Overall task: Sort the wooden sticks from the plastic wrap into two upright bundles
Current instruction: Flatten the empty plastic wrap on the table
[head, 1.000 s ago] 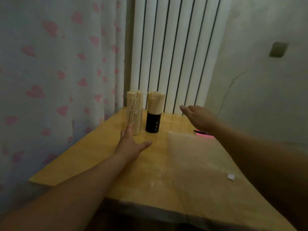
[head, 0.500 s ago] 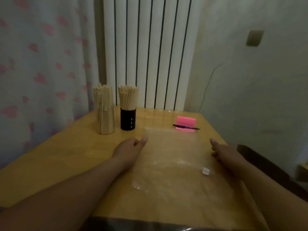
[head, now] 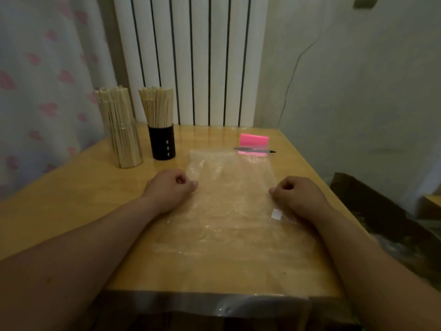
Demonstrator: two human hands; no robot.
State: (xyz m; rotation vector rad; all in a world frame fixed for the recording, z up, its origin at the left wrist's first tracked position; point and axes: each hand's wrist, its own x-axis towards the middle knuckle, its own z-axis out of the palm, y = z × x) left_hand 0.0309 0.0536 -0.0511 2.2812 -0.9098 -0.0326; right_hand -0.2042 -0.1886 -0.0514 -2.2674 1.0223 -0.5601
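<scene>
We are resting both forearms on the table (head: 71,199), where the plastic wrap (head: 229,211) is lying flat. Our left hand (head: 170,187) and right hand (head: 298,197) are sitting at its side edges with fingers curled in; whether they are pinching it, we cannot tell. Two stick bundles (head: 119,130) are standing upright at the far left.

The left forearm (head: 83,247) and right forearm (head: 372,254) reached forward, angled inward, while the left hand (head: 170,188) and right hand (head: 301,197) lay apart, knuckles up, fingers curled under into loose fists.
</scene>
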